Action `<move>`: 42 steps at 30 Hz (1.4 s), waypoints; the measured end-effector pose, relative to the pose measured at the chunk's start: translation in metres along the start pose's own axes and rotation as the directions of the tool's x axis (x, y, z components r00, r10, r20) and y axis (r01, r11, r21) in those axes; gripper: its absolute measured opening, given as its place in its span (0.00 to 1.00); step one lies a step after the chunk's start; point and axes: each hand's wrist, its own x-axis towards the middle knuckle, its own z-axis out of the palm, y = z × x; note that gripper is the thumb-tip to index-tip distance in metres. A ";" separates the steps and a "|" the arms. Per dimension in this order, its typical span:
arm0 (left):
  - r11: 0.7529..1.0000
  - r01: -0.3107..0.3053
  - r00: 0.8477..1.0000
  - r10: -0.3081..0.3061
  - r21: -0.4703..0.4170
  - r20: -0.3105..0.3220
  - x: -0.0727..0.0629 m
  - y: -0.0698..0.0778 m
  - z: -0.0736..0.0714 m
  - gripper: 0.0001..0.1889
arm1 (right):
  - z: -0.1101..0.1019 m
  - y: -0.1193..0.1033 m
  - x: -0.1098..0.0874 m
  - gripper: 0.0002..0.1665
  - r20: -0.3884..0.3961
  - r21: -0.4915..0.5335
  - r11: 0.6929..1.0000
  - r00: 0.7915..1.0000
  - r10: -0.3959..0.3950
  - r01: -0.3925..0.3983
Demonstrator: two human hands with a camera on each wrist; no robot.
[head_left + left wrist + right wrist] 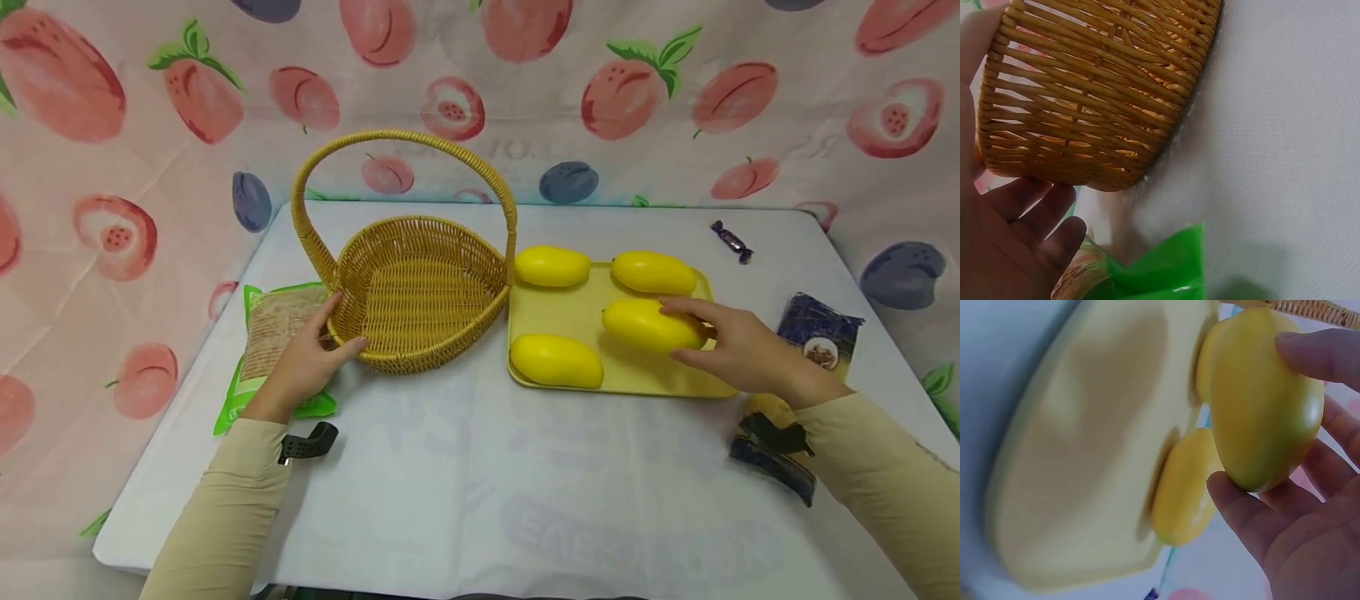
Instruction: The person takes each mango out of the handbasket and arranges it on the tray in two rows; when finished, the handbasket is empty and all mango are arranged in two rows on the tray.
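Observation:
A yellow mango [651, 326] is gripped between the thumb and fingers of my right hand [731, 346]. In the right wrist view this mango [1266, 400] hangs over a pale yellow tray [1085, 425]. Three more mangoes are on the tray: one at the back left [552, 266], one at the back right [654, 272], one at the front left [557, 360]. My left hand [309, 358] holds the near left rim of a wicker basket [427, 292] with a tall arched handle. The left wrist view shows fingers [1054, 206] against the basket's outer wall [1097, 100].
Beside my left hand lies a green-edged bag [281, 329] of brown food, partly under the basket's side. To the right are a purple-wrapped candy [731, 242], a dark blue packet [821, 329] and another packet [772, 471] partly hidden under my right wrist. A peach-patterned cloth [525, 108] hangs behind the table.

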 end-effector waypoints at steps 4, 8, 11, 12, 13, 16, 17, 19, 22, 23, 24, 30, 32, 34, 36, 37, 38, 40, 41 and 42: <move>1.000 -0.001 1.000 0.001 0.002 -0.004 -0.001 -0.001 0.001 0.48 | 0.002 0.007 -0.004 0.37 0.024 -0.002 0.999 0.998 0.053 -0.053; 1.000 -0.001 1.000 0.001 0.005 -0.011 0.000 -0.001 0.001 0.49 | 0.004 0.014 -0.008 0.38 0.063 0.019 0.993 0.992 0.111 -0.113; 1.000 0.003 1.000 -0.003 0.002 -0.012 0.000 0.001 0.000 0.49 | 0.007 0.018 -0.011 0.39 0.071 0.020 0.992 0.989 0.126 -0.128; 1.000 0.006 1.000 -0.006 0.003 -0.012 0.000 0.001 0.000 0.49 | 0.008 0.019 -0.012 0.39 0.071 0.017 0.992 0.989 0.127 -0.129; 1.000 0.010 1.000 -0.010 0.001 -0.011 0.000 0.000 0.000 0.49 | 0.009 0.020 -0.013 0.39 0.073 0.014 0.991 0.989 0.130 -0.131; 1.000 0.019 1.000 -0.019 -0.007 -0.009 0.000 0.000 0.000 0.49 | 0.012 0.022 -0.014 0.40 0.088 0.009 0.989 0.985 0.145 -0.147; 1.000 0.019 1.000 -0.019 -0.008 -0.009 0.000 0.000 -0.001 0.49 | 0.012 0.022 -0.015 0.40 0.096 0.013 0.988 0.984 0.150 -0.152; 1.000 0.015 1.000 -0.015 -0.008 -0.010 0.000 0.000 -0.001 0.49 | 0.013 0.024 -0.016 0.41 0.112 0.025 0.987 0.981 0.157 -0.161; 1.000 0.005 1.000 -0.005 -0.006 -0.011 0.000 0.000 -0.001 0.49 | 0.014 0.025 -0.018 0.41 0.121 0.033 0.986 0.980 0.157 -0.162; 1.000 0.003 1.000 -0.003 -0.007 -0.010 0.000 0.000 -0.001 0.49 | 0.014 0.026 -0.019 0.41 0.120 0.033 0.987 0.981 0.154 -0.159; 1.000 0.002 1.000 -0.002 -0.007 -0.010 0.000 0.000 -0.001 0.49 | 0.014 0.027 -0.020 0.41 0.118 0.033 0.988 0.982 0.149 -0.154; 1.000 -0.003 1.000 0.003 -0.003 -0.010 0.000 0.000 0.000 0.49 | 0.013 0.031 -0.024 0.38 0.098 0.027 0.993 0.989 0.110 -0.113; 1.000 -0.005 1.000 0.005 0.004 -0.013 0.000 0.000 0.000 0.49 | 0.012 0.032 -0.026 0.37 0.093 0.026 0.994 0.990 0.103 -0.106; 1.000 -0.011 1.000 0.011 0.008 -0.015 0.001 0.000 0.000 0.49 | 0.012 0.031 -0.027 0.36 0.090 0.028 0.994 0.991 0.100 -0.103; 1.000 -0.018 1.000 0.018 0.008 -0.017 0.001 0.000 0.000 0.49 | 0.011 0.031 -0.028 0.35 0.089 0.034 0.994 0.991 0.097 -0.100; 1.000 -0.021 1.000 0.021 0.006 -0.016 0.001 0.000 0.000 0.48 | 0.011 0.031 -0.028 0.35 0.087 0.037 0.995 0.992 0.093 -0.097; 1.000 -0.024 1.000 0.024 0.003 -0.016 0.001 -0.001 0.000 0.48 | 0.011 0.030 -0.028 0.34 0.086 0.040 0.995 0.992 0.092 -0.096; 1.000 -0.029 0.999 0.029 -0.002 -0.014 0.001 -0.001 0.000 0.48 | 0.012 0.030 -0.028 0.34 0.087 0.050 0.994 0.992 0.095 -0.100; 1.000 -0.031 0.999 0.031 -0.004 -0.012 0.002 -0.001 0.000 0.48 | 0.012 0.029 -0.028 0.34 0.089 0.059 0.993 0.991 0.101 -0.106; 0.999 -0.032 0.999 0.032 -0.004 -0.011 0.002 -0.001 0.000 0.48 | 0.013 0.029 -0.028 0.34 0.089 0.068 0.992 0.991 0.104 -0.111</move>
